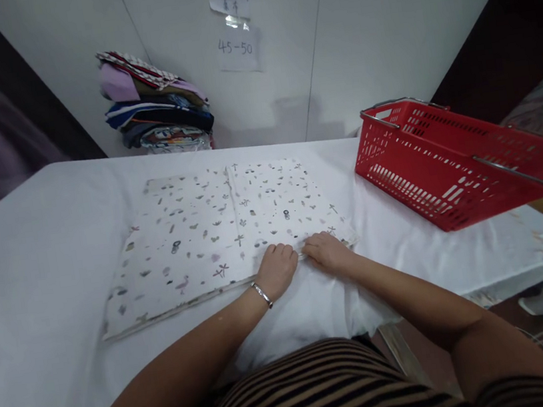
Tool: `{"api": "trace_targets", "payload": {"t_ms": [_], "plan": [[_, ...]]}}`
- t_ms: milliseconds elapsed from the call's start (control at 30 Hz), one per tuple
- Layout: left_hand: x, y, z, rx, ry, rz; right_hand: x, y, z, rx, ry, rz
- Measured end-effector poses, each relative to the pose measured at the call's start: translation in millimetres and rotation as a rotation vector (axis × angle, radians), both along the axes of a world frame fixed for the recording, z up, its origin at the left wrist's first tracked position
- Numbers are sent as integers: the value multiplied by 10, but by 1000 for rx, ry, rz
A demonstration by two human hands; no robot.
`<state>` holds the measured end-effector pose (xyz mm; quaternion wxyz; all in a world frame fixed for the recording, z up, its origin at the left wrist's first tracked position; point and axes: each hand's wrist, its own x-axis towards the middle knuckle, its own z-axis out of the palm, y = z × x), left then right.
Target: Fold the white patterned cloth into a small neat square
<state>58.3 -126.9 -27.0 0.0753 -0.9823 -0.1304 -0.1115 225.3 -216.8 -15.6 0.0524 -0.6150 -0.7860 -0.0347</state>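
Observation:
A white cloth (195,234) printed with small flamingos, palm trees and rainbows lies folded flat on the table, with a crease running down its middle. Both hands are at its near edge, towards the right corner. My left hand (277,269), with a bracelet at the wrist, has its fingers curled over the edge. Close beside it, my right hand (327,251) grips the same edge, fingers bent around the fabric. Both thumbs are hidden from above.
A red plastic basket (412,163) with metal handles stands at the table's right. Behind the table, a stack of folded clothes (157,105) rises against the white wall, left of taped paper signs (237,46). A white sheet (34,277) covers the table.

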Motion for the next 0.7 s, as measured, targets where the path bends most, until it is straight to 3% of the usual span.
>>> {"api": "trace_targets", "payload": {"t_ms": [333, 700], "plan": [[-1, 102, 190, -373, 48, 174, 265, -267, -245, 258, -33, -151], [49, 169, 243, -412, 132, 165, 755, -492, -166, 250, -26, -269]]}}
